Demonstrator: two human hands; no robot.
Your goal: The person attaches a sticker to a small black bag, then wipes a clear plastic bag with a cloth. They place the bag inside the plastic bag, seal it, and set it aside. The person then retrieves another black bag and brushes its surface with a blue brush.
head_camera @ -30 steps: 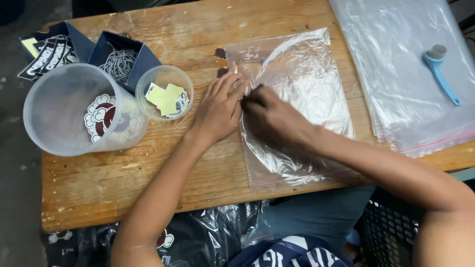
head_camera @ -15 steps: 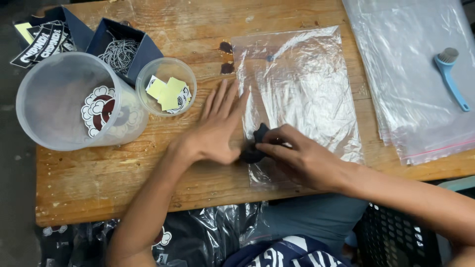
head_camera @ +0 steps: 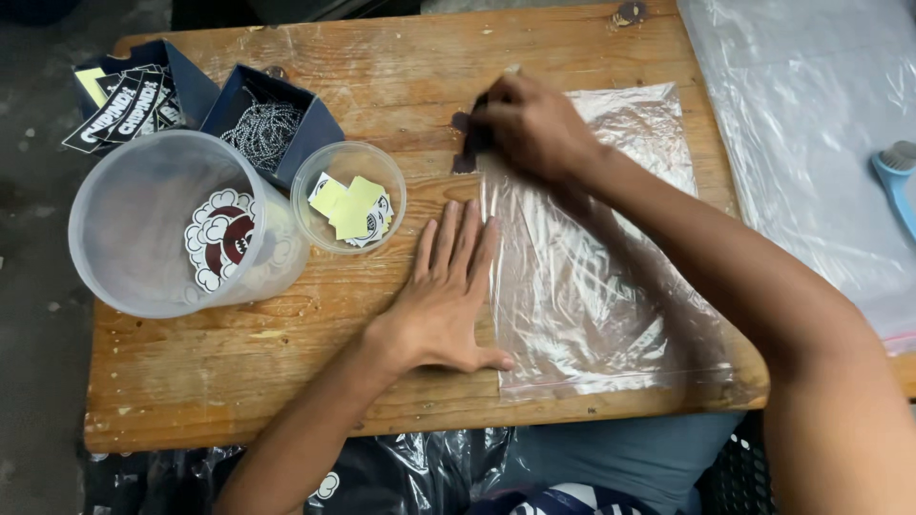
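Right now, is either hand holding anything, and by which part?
Right hand pinches a small dark piece at the plastic bag's top-left corner; left hand lies flat.

left hand (head_camera: 448, 300) flat, right hand (head_camera: 530, 124) pinching

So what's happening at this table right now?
A person is working on a clear plastic bag lying flat on a wooden table. The left hand lies flat at the bag's left edge, while the right hand pinches something small and dark at its top left corner. Nearby stand a large plastic tub and a small cup of stickers.
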